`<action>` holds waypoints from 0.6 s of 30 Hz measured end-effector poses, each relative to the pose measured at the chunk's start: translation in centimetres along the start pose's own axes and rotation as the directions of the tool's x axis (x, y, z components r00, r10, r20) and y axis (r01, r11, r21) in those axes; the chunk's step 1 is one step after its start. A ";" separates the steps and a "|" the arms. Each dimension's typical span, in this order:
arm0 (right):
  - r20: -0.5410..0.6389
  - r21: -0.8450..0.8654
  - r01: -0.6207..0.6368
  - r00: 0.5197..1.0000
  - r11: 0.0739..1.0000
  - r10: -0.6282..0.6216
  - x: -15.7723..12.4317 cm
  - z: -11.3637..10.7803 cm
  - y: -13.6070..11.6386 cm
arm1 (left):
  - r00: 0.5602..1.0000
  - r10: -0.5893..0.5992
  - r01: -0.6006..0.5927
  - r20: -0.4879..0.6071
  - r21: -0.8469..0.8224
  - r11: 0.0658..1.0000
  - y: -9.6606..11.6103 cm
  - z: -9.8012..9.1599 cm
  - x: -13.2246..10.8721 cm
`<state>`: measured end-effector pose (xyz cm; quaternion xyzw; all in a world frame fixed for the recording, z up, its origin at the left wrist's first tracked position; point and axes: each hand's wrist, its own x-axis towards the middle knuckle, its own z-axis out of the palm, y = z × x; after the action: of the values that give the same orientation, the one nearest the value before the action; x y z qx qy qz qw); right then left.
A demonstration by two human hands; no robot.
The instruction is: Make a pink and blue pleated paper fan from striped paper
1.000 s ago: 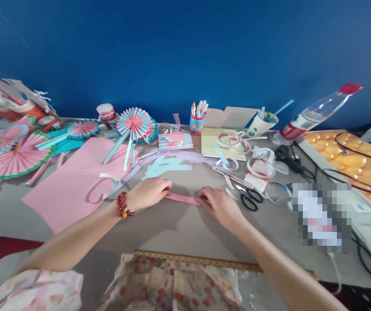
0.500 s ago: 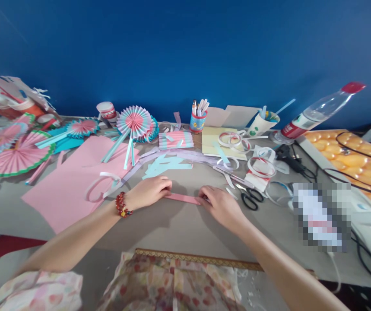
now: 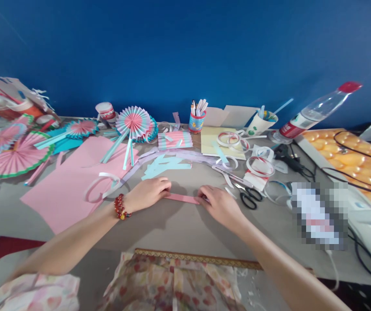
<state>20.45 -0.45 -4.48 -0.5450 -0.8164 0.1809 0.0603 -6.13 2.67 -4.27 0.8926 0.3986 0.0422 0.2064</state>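
A narrow pink paper strip (image 3: 183, 198) stretches between my hands, low over the grey table. My left hand (image 3: 153, 191), with a red bead bracelet at the wrist, pinches its left end. Its right end is in the closed fingers of my right hand (image 3: 219, 203); the fingertips are partly hidden. Just beyond the strip lie pale blue paper pieces (image 3: 167, 166) and a curved lilac paper strip (image 3: 146, 158). Scissors with black handles (image 3: 252, 198) rest to the right of my right hand. A large pink paper sheet (image 3: 71, 185) spreads out left of my left hand.
Pleated paper fans (image 3: 133, 123) lie at the left and back. A pen cup (image 3: 197, 121) stands near the blue wall. Rolls of tape (image 3: 260, 166), a tilted-looking plastic bottle (image 3: 315, 114), a glue gun (image 3: 287, 156) with cable and a blurred-out phone-like object (image 3: 318, 216) occupy the right.
Both hands keep their hold on the pink paper strip with hardly any movement. The whole view has shifted very slightly.
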 end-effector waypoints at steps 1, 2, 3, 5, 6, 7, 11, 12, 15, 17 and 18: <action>0.000 0.003 0.001 1.000 1.000 -0.001 0.0 0.0 0.0 | 1.000 0.003 -0.003 -0.001 0.017 1.000 0.0 0.1 -0.1; 0.000 0.005 0.001 1.000 1.000 -0.001 0.1 0.0 0.0 | 1.000 0.006 -0.006 -0.003 0.037 0.999 0.0 0.3 -0.1; 0.000 0.006 0.001 1.000 1.000 -0.001 0.1 0.0 -0.1 | 1.000 0.009 -0.008 -0.006 0.059 0.998 0.0 0.4 -0.2; -0.004 0.007 -0.001 1.000 1.000 0.001 0.1 0.0 -0.1 | 1.000 0.007 -0.006 -0.015 0.110 0.994 0.1 0.6 -0.4; -0.006 0.010 0.001 1.000 1.000 -0.001 0.1 0.0 -0.1 | 1.000 0.005 -0.003 -0.020 0.138 0.990 0.2 0.7 -0.4; -0.006 0.018 0.006 1.000 1.000 -0.006 0.2 -0.1 0.0 | 1.000 0.003 0.001 -0.024 0.164 0.986 0.3 0.8 -0.5; 0.020 0.094 0.074 0.997 0.993 -0.076 0.3 -0.6 0.6 | 0.999 0.004 0.003 -0.034 0.220 0.976 0.7 0.8 -0.7; 0.028 0.115 0.086 0.996 0.990 -0.090 0.3 -0.8 0.8 | 0.999 0.009 -0.002 -0.034 0.221 0.975 0.8 0.8 -0.7; 0.050 0.161 0.101 0.993 0.982 -0.110 0.4 -1.4 1.3 | 0.999 0.018 -0.012 -0.028 0.217 0.976 0.8 0.7 -0.7; 0.071 0.178 0.109 0.990 0.978 -0.123 0.5 -1.8 1.4 | 1.000 0.013 -0.008 -0.021 0.214 0.977 0.7 0.7 -0.7; 0.081 0.180 0.111 0.989 0.977 -0.127 0.5 -2.0 1.5 | 1.000 0.008 -0.004 -0.018 0.210 0.978 0.7 0.7 -0.6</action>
<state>22.10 1.00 -3.18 -0.4787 -0.8305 0.2729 0.0812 -5.95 1.58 -4.56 0.9102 0.3999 0.0091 0.1073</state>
